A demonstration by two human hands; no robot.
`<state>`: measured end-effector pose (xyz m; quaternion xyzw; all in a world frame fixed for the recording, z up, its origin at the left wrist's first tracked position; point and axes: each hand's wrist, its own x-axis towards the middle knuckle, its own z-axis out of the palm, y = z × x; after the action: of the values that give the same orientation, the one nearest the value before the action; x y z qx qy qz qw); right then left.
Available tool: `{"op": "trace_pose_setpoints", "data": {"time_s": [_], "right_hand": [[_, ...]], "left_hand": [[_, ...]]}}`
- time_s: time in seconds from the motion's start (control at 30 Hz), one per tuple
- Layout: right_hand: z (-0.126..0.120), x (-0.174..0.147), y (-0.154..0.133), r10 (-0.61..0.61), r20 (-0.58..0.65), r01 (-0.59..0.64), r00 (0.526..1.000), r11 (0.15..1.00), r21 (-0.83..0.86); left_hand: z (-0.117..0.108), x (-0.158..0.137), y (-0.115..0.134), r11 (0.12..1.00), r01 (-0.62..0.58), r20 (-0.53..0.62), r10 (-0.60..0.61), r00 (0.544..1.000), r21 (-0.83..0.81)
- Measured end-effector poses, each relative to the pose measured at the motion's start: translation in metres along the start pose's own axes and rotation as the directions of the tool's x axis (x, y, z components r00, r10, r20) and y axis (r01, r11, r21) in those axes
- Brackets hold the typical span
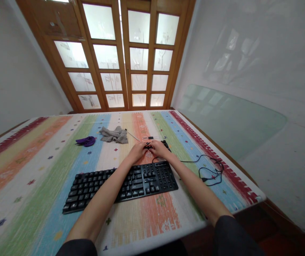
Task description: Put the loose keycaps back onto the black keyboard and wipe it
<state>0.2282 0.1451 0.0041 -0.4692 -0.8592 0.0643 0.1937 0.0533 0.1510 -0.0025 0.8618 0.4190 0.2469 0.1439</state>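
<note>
A black computer keyboard (138, 183) lies slantwise across the striped tablecloth, under my forearms. Just past its back edge, my left hand (138, 150) and my right hand (159, 148) meet with fingers curled together. Between the fingertips shows a small black piece (148, 144), too small to name, apparently pinched by both hands. Beside my right hand lie small black pieces that look like keycaps (165, 143), partly hidden by the hand. A tool with a black handle (150, 137) lies just beyond my fingers.
A crumpled grey cloth (114, 135) and a folded purple cloth (87, 141) lie to the left. The coiled black cable (213, 174) with a plug is on the right. A thin rod (132, 134) rests near the grey cloth. The table edge runs close on the right.
</note>
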Motion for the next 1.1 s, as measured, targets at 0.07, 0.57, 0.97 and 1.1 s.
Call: {"op": "trace_pose_setpoints", "data": {"time_s": [0.07, 0.57, 0.97, 1.1], "right_hand": [[0.0, 0.002, 0.0, -0.006, 0.01, 0.006, 1.0, 1.0, 0.006], [0.0, 0.002, 0.005, -0.054, 0.054, 0.056, 0.997, 0.998, -0.026], [-0.006, -0.027, -0.002, -0.112, 0.095, 0.113, 0.989, 0.994, -0.008], [-0.004, -0.027, -0.005, -0.135, 0.056, 0.134, 0.989, 0.991, 0.027]], "left_hand": [[-0.001, 0.001, 0.0, 1.0, 0.001, 0.012, -0.001, 1.0, -0.014], [0.003, 0.0, 0.0, 1.0, -0.019, 0.021, 0.019, 1.0, -0.004], [-0.012, -0.024, 0.001, 0.995, -0.047, 0.13, 0.036, 0.991, 0.084], [-0.013, -0.029, 0.003, 0.992, -0.055, 0.165, 0.036, 0.986, 0.115]]}}
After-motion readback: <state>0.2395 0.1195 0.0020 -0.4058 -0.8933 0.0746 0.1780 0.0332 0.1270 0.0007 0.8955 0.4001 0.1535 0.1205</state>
